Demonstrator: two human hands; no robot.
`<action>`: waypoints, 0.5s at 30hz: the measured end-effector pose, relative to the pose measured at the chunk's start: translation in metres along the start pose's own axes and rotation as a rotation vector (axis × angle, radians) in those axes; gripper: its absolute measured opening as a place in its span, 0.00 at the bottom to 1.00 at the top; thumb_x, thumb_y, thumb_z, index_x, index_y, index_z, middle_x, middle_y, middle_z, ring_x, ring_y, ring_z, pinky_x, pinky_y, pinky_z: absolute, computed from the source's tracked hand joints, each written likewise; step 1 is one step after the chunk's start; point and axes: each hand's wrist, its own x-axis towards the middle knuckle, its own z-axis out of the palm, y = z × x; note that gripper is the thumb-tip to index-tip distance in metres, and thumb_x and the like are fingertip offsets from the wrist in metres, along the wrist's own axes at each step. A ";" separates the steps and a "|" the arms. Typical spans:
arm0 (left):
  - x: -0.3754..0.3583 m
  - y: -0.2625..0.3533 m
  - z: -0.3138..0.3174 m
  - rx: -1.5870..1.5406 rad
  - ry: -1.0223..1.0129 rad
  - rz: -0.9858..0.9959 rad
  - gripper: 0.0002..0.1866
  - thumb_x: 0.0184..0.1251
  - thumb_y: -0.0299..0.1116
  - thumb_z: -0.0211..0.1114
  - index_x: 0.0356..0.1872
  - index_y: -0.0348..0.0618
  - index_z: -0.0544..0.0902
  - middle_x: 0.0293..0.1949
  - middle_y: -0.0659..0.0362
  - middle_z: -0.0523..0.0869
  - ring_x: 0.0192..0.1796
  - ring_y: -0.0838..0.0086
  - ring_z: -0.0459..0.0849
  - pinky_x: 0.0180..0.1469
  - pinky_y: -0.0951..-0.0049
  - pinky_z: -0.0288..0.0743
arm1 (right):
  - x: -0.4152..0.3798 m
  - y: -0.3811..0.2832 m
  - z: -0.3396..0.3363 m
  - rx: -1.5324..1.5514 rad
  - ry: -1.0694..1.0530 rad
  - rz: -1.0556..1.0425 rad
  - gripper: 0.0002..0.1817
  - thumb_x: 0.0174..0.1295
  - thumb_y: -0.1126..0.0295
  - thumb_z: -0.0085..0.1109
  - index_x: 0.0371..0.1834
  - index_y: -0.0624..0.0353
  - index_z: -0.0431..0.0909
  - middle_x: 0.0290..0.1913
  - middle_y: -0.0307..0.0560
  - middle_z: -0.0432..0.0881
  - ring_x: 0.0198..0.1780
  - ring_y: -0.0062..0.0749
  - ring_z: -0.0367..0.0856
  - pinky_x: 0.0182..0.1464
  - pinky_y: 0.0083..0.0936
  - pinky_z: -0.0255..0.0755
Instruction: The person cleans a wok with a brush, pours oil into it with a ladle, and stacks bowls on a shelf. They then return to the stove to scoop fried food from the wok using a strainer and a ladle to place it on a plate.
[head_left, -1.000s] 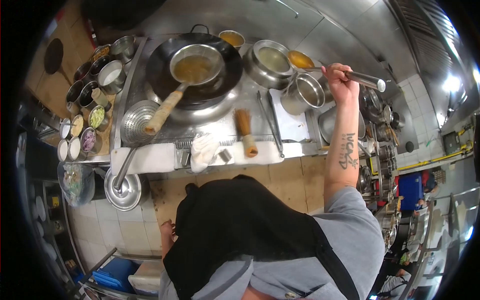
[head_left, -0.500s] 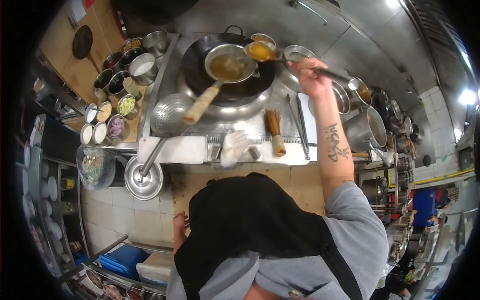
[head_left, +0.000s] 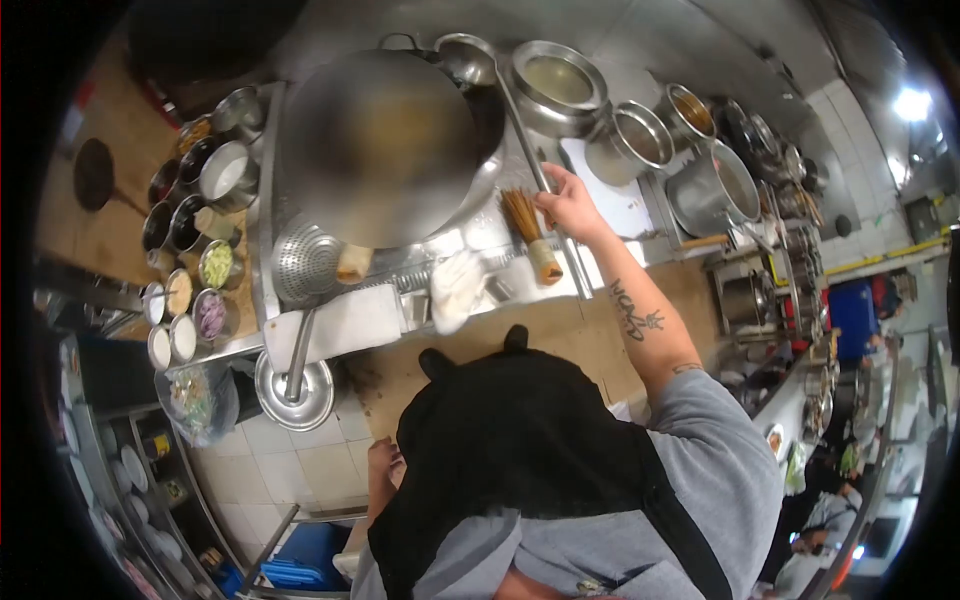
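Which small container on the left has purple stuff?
The purple-filled container, just below the green-filled container in frame. Only its contents are purple; the nearby small ones look green, white or tan.

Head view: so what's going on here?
The wearer's right hand is at the handle of a long ladle, its grip unclear. The ladle's bowl is by the far side of the wok, much of which is hidden by a blur. The left hand is low beside the black apron.
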 end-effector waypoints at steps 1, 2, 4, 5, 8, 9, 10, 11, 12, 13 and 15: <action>0.022 -0.005 -0.014 -0.013 -0.104 -0.003 0.18 0.70 0.36 0.53 0.56 0.39 0.73 0.47 0.52 0.79 0.38 0.65 0.79 0.35 0.67 0.74 | -0.006 0.013 -0.004 -0.052 0.091 -0.004 0.30 0.57 0.77 0.55 0.66 0.71 0.63 0.23 0.41 0.75 0.19 0.21 0.72 0.19 0.20 0.65; 0.017 0.003 -0.006 0.004 -0.014 0.032 0.18 0.70 0.36 0.53 0.56 0.40 0.73 0.47 0.53 0.79 0.38 0.66 0.79 0.35 0.68 0.74 | -0.010 0.027 -0.007 -0.106 0.176 -0.013 0.29 0.58 0.76 0.55 0.65 0.70 0.63 0.24 0.41 0.75 0.20 0.22 0.72 0.19 0.20 0.65; -0.015 0.040 0.023 0.026 0.173 0.110 0.18 0.69 0.36 0.53 0.56 0.41 0.73 0.49 0.53 0.78 0.39 0.66 0.79 0.35 0.69 0.73 | -0.017 0.068 -0.017 -0.246 0.296 -0.050 0.29 0.57 0.74 0.56 0.64 0.69 0.64 0.29 0.46 0.80 0.22 0.24 0.75 0.26 0.23 0.71; -0.020 0.054 0.028 0.019 0.188 0.119 0.17 0.69 0.36 0.53 0.55 0.41 0.73 0.49 0.53 0.78 0.39 0.67 0.79 0.33 0.70 0.73 | -0.023 0.088 -0.021 -0.333 0.360 -0.092 0.29 0.57 0.74 0.56 0.64 0.69 0.64 0.29 0.47 0.80 0.23 0.24 0.75 0.27 0.24 0.71; -0.022 0.073 0.036 0.011 0.229 0.157 0.17 0.69 0.36 0.53 0.55 0.43 0.73 0.49 0.53 0.78 0.39 0.68 0.80 0.29 0.71 0.72 | -0.045 0.124 -0.031 -0.547 0.455 -0.052 0.30 0.57 0.71 0.57 0.64 0.68 0.65 0.34 0.57 0.82 0.32 0.38 0.81 0.39 0.33 0.75; -0.021 0.075 0.039 0.028 0.238 0.168 0.17 0.69 0.36 0.53 0.55 0.44 0.73 0.48 0.53 0.79 0.39 0.68 0.80 0.28 0.71 0.72 | -0.048 0.144 -0.038 -0.613 0.466 -0.057 0.30 0.57 0.70 0.56 0.64 0.68 0.65 0.36 0.60 0.83 0.33 0.42 0.82 0.41 0.34 0.75; -0.023 0.079 0.043 0.049 0.250 0.183 0.16 0.69 0.36 0.53 0.56 0.44 0.73 0.47 0.53 0.79 0.39 0.68 0.80 0.27 0.71 0.72 | -0.050 0.165 -0.043 -0.673 0.481 -0.061 0.31 0.56 0.70 0.56 0.65 0.67 0.65 0.38 0.62 0.83 0.35 0.45 0.82 0.43 0.36 0.75; -0.021 0.076 0.044 0.053 0.227 0.177 0.16 0.68 0.36 0.54 0.54 0.43 0.74 0.45 0.53 0.79 0.39 0.68 0.80 0.29 0.71 0.73 | -0.050 0.182 -0.046 -0.675 0.468 -0.039 0.32 0.56 0.67 0.57 0.66 0.65 0.65 0.42 0.64 0.82 0.40 0.52 0.82 0.48 0.40 0.74; -0.012 0.065 0.038 0.071 0.200 0.181 0.15 0.68 0.36 0.54 0.52 0.42 0.75 0.43 0.54 0.80 0.39 0.68 0.81 0.31 0.70 0.74 | -0.051 0.194 -0.047 -0.715 0.442 -0.018 0.33 0.56 0.66 0.58 0.66 0.66 0.65 0.44 0.64 0.82 0.42 0.52 0.82 0.49 0.40 0.74; 0.005 0.049 0.021 0.193 0.141 0.188 0.14 0.68 0.36 0.55 0.47 0.38 0.77 0.40 0.55 0.80 0.39 0.67 0.81 0.33 0.68 0.76 | -0.050 0.201 -0.047 -0.749 0.442 0.003 0.33 0.57 0.64 0.59 0.66 0.66 0.66 0.46 0.63 0.82 0.45 0.51 0.82 0.49 0.40 0.75; -0.027 0.054 0.055 0.507 0.271 0.247 0.15 0.70 0.37 0.53 0.47 0.36 0.79 0.40 0.55 0.80 0.38 0.68 0.80 0.35 0.66 0.79 | -0.035 0.223 -0.049 -0.819 0.301 0.128 0.30 0.58 0.66 0.54 0.66 0.59 0.67 0.43 0.63 0.82 0.43 0.52 0.82 0.49 0.43 0.75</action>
